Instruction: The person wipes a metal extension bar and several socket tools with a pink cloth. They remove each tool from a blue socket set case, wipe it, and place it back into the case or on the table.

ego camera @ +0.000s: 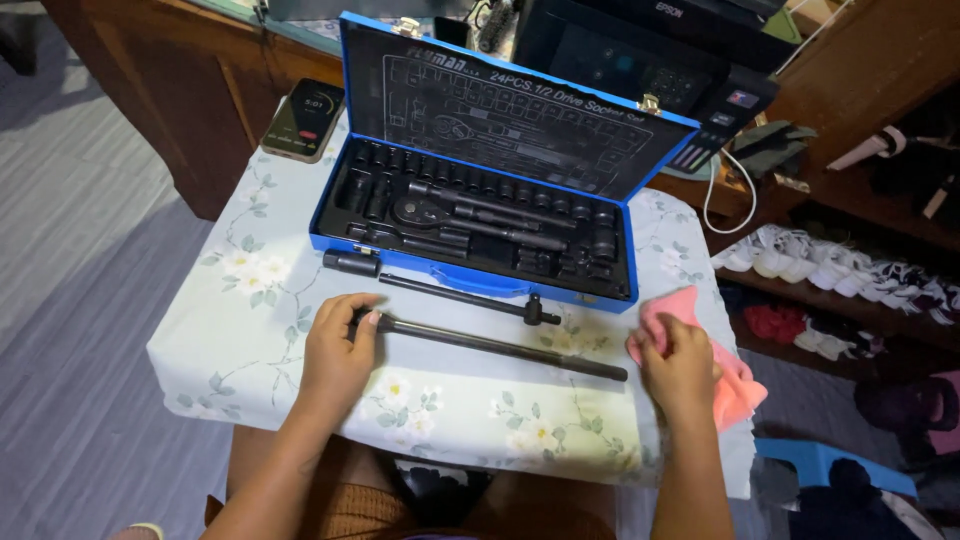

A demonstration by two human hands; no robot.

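The left hand (338, 345) grips the long breaker bar (490, 345) at its end; the right hand (680, 365) clutches a pink cloth (735, 385), probably just past the bar's tip, which could roll off the table (240, 350).

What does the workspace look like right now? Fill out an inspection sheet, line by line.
Surface: small table under a floral cloth.
Job's things: long black bar; pink cloth.
Clutter: open blue socket case; T-bar; loose socket; phone.
Hands: left hand rests on the bar's end; right hand grips the pink cloth.
Cables: white cable beside the printer.
Surroundings: shoe rack, blue stool.
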